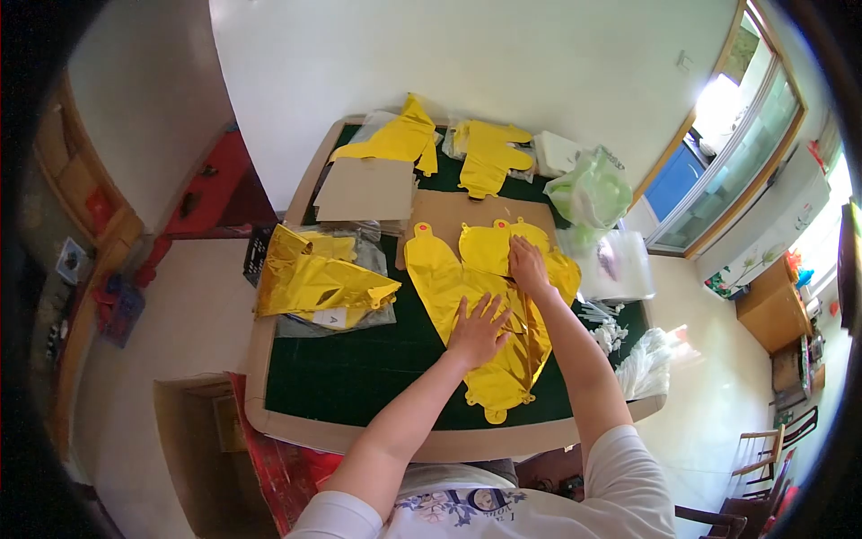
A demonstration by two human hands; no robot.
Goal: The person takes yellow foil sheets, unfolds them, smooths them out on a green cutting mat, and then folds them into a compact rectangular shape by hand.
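A large flat golden foil piece point(431, 278) lies across the middle of the green tabletop point(332, 382), its upper part over a brown cardboard sheet point(435, 208). My left hand point(478, 331) rests on the foil's middle with its fingers spread. Farther up and to the right, my right hand point(528, 265) lies on the foil near its upper lobes, its fingers stretched forward and close together. Creases and a darker fold run through the foil between and below my hands. Its rounded lower end, with small tabs, points toward me.
Shiny gold foil point(323, 278) lies on clear bags at left, beside grey-brown card sheets point(365, 189). Yellow foil shapes point(489, 157) lie at the back. Along the right are a greenish plastic bag point(593, 190), clear sleeves point(620, 265) and white sticks. An open carton point(189, 449) stands below left.
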